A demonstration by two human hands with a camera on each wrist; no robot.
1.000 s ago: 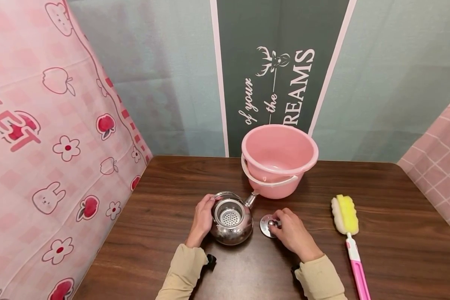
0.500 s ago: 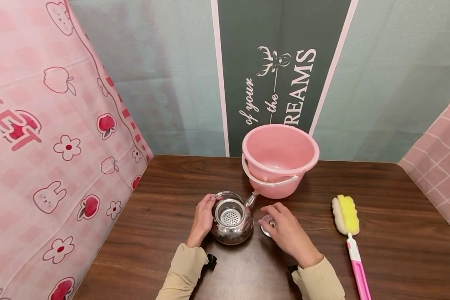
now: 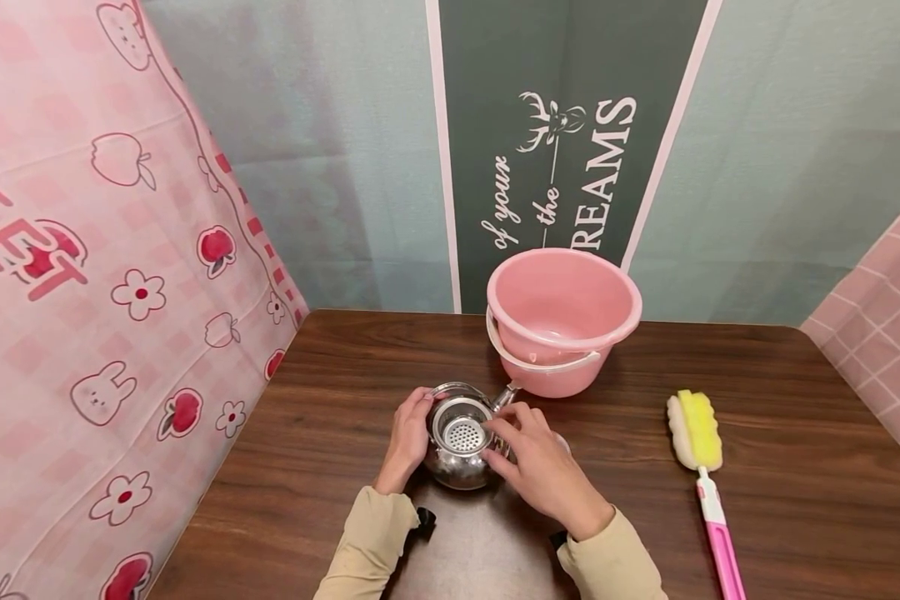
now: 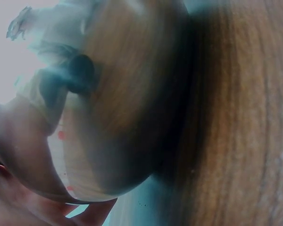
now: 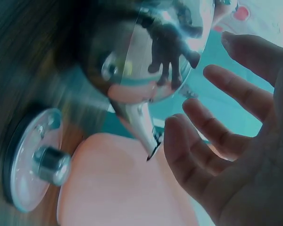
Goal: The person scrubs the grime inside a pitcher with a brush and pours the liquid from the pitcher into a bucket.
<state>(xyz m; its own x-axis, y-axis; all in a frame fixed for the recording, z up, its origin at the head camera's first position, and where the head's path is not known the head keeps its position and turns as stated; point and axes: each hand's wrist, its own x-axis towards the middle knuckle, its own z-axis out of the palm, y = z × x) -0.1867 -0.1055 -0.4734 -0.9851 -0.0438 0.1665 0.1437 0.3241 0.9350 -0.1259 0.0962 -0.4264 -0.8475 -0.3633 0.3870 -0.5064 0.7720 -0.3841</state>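
A shiny steel teapot (image 3: 457,471) stands upright on the table, its spout toward the pink bucket. Inside its uncovered mouth sits a perforated strainer (image 3: 465,435). My left hand (image 3: 408,437) holds the teapot's left side, the fingers curved against the body; the left wrist view shows the fingers (image 4: 92,214) touching the metal. Over the teapot's right rim is my right hand (image 3: 536,467), fingers spread and nothing between them. The steel lid (image 5: 30,160) with its round knob lies on the table, knob up, mostly hidden behind the right hand in the head view.
Behind the teapot stands a pink bucket (image 3: 562,367) with a white handle, close to the spout tip. A sponge brush (image 3: 697,429) with a pink and white handle lies on the right of the wooden table (image 3: 330,358). Printed cloths hang around the table.
My right hand has come away from the lid and moved left to the teapot's mouth. The lid stays on the table. My left hand keeps its place on the teapot.
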